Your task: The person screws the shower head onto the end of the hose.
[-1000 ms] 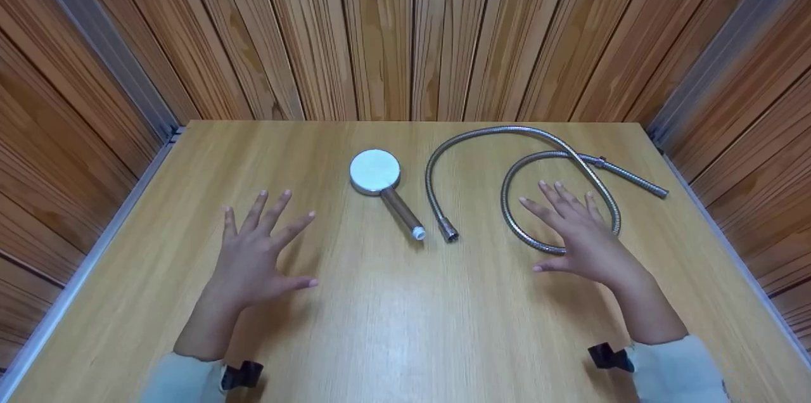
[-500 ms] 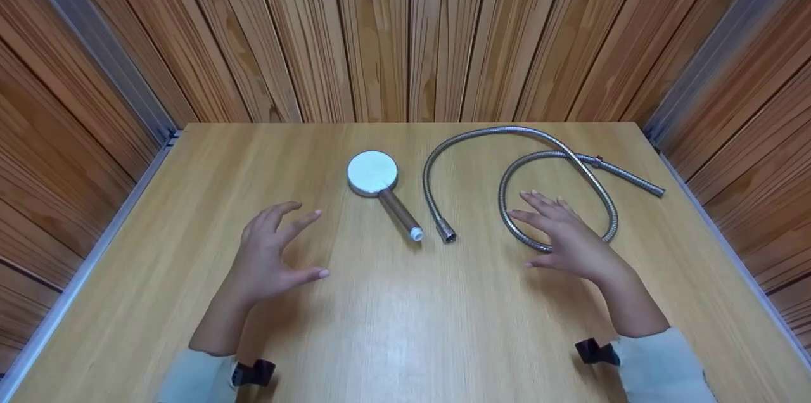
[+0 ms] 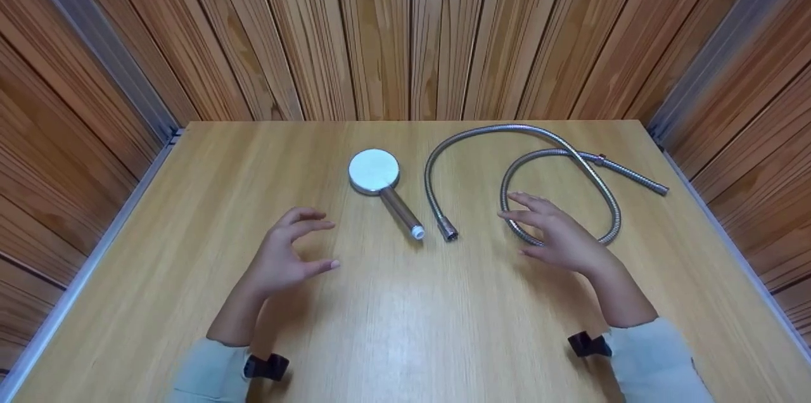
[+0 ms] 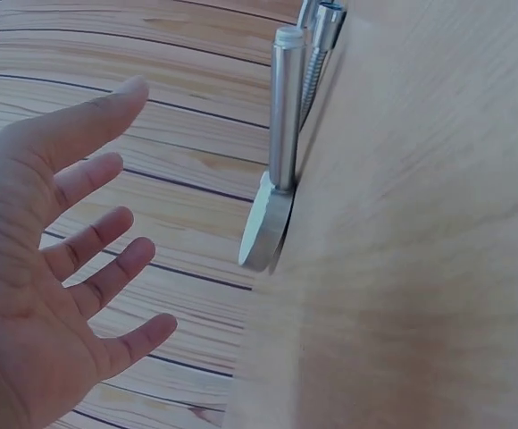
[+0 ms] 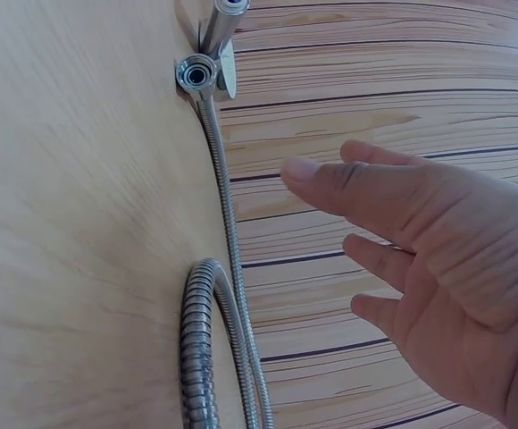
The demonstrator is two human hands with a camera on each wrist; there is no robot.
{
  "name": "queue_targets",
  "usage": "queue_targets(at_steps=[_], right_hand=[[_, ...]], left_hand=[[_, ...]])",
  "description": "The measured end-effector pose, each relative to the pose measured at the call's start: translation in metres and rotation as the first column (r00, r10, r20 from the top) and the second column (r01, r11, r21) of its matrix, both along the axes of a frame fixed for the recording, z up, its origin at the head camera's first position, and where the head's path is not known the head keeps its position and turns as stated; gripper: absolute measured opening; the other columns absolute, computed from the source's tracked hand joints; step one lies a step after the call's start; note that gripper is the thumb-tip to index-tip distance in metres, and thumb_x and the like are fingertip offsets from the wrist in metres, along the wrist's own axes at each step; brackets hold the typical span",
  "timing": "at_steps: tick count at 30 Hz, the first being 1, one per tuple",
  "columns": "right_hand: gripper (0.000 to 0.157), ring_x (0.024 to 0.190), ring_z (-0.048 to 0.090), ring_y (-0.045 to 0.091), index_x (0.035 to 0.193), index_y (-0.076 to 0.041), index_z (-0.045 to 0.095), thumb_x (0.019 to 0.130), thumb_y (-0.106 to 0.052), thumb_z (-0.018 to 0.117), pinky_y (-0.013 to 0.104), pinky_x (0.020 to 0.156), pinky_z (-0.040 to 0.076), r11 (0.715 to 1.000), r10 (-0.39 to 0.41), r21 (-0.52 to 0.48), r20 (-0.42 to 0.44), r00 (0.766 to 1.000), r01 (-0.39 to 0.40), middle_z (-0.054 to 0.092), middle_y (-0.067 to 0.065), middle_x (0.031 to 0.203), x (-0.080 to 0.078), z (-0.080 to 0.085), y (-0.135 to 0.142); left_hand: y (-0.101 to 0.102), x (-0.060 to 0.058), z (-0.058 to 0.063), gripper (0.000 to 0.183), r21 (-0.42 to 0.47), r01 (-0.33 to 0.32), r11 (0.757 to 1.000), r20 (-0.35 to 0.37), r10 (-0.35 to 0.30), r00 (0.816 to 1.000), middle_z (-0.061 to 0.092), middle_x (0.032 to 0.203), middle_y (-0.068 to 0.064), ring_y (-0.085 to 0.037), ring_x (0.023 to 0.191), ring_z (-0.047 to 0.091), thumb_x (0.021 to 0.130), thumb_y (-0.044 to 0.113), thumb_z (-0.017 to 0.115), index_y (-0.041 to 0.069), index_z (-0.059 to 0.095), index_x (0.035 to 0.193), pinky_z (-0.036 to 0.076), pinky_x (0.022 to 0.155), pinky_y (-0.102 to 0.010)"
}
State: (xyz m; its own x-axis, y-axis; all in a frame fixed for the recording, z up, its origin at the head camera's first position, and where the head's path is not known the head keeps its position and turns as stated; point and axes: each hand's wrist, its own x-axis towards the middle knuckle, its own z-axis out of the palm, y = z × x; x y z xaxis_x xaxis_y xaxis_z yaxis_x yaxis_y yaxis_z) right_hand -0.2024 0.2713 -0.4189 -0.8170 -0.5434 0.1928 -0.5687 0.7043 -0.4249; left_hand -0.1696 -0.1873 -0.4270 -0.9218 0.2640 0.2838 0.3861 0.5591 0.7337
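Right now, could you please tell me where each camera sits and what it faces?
Head: worn there, facing forward and down at the table; left hand, right hand and sleeves show.
Left wrist: worn there, facing the shower head; left hand shows.
Right wrist: worn there, facing the hose; right hand shows.
Both wrist views share shower head and hose.

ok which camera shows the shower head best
The head view: the shower head lies whole and unobstructed, its round pale face and brown handle plain. The left wrist view shows it obliquely, the face nearly edge-on. The right wrist view catches only part, at the top, behind the hose end.
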Motion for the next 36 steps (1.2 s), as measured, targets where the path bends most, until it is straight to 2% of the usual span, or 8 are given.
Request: queue_targets(at_steps=[3,8,14,18,24,29,31,36], right_hand=[[0.061,0.137,0.035,0.041,0.130,-0.010,0.063,0.074,0.002,0.082,0.058,0.103,0.040,0.999,0.015,-0.029,0.003,1.000,-0.015,0.040,0.016,0.151,-0.002,-0.002,-0.002],[0.051,0.135,0.039,0.038,0.127,-0.008,0.066,0.078,-0.004,0.081,0.056,0.103,0.040,0.997,0.027,-0.069,0.009,1.000,-0.026,0.043,0.015,0.148,-0.007,-0.005,-0.006],[0.049,0.131,0.044,0.038,0.123,-0.008,0.068,0.077,-0.001,0.081,0.057,0.101,0.042,0.991,0.036,-0.125,-0.007,0.999,-0.036,0.049,0.014,0.144,-0.013,-0.010,-0.011],[0.050,0.130,0.045,0.038,0.123,-0.008,0.068,0.076,0.001,0.081,0.057,0.101,0.042,0.988,0.051,-0.144,-0.004,0.999,-0.051,0.050,0.014,0.143,-0.016,-0.013,-0.015],[0.046,0.128,0.048,0.037,0.120,-0.006,0.069,0.076,0.001,0.081,0.055,0.102,0.042,0.984,0.062,-0.167,0.002,0.998,-0.061,0.054,0.014,0.139,-0.021,-0.016,-0.021],[0.042,0.125,0.052,0.035,0.118,-0.005,0.070,0.078,-0.001,0.080,0.054,0.101,0.043,0.975,0.070,-0.212,-0.007,0.998,-0.070,0.057,0.014,0.135,-0.025,-0.019,-0.026],[0.041,0.124,0.052,0.034,0.118,-0.005,0.070,0.078,-0.001,0.080,0.053,0.101,0.043,0.973,0.072,-0.222,-0.003,0.997,-0.071,0.058,0.014,0.134,-0.026,-0.020,-0.028],[0.038,0.125,0.052,0.034,0.117,-0.006,0.071,0.080,0.000,0.078,0.053,0.102,0.043,0.973,0.077,-0.221,0.021,0.997,-0.071,0.058,0.012,0.134,-0.028,-0.022,-0.034]], left_hand=[[0.004,-0.002,-0.003,0.046,0.024,-0.003,1.000,0.013,0.003,1.000,0.057,0.125,-0.001,-0.020,0.119,0.050,0.075,0.026,0.086,0.019,0.072,0.118,0.047,0.101,-0.044],[0.009,-0.006,-0.008,0.041,0.087,-0.028,0.996,0.039,0.024,0.999,0.060,0.118,0.003,-0.017,0.113,0.054,0.077,0.030,0.085,0.018,0.072,0.115,0.046,0.100,-0.046],[0.016,-0.012,-0.016,0.042,0.178,-0.033,0.983,0.091,0.017,0.996,0.062,0.115,-0.001,-0.020,0.106,0.056,0.078,0.029,0.083,0.013,0.071,0.116,0.047,0.097,-0.049],[0.021,-0.013,-0.020,0.044,0.241,-0.033,0.970,0.138,0.000,0.990,0.061,0.115,-0.004,-0.021,0.105,0.057,0.078,0.026,0.084,0.012,0.070,0.117,0.048,0.096,-0.049],[0.030,-0.016,-0.025,0.041,0.343,-0.044,0.938,0.200,-0.027,0.979,0.061,0.117,-0.014,-0.022,0.106,0.058,0.080,0.023,0.082,0.011,0.070,0.117,0.049,0.096,-0.045],[0.037,-0.021,-0.028,0.039,0.385,-0.097,0.918,0.305,-0.027,0.952,0.060,0.118,-0.010,-0.025,0.109,0.058,0.083,0.019,0.080,0.006,0.069,0.118,0.047,0.099,-0.047],[0.039,-0.023,-0.028,0.038,0.400,-0.133,0.907,0.359,-0.021,0.933,0.060,0.119,-0.007,-0.026,0.111,0.058,0.083,0.017,0.079,0.006,0.069,0.118,0.048,0.098,-0.045],[0.046,-0.028,-0.028,0.041,0.417,-0.184,0.890,0.467,-0.036,0.884,0.059,0.126,-0.013,-0.025,0.113,0.057,0.084,0.019,0.078,0.007,0.066,0.122,0.051,0.094,-0.038]])
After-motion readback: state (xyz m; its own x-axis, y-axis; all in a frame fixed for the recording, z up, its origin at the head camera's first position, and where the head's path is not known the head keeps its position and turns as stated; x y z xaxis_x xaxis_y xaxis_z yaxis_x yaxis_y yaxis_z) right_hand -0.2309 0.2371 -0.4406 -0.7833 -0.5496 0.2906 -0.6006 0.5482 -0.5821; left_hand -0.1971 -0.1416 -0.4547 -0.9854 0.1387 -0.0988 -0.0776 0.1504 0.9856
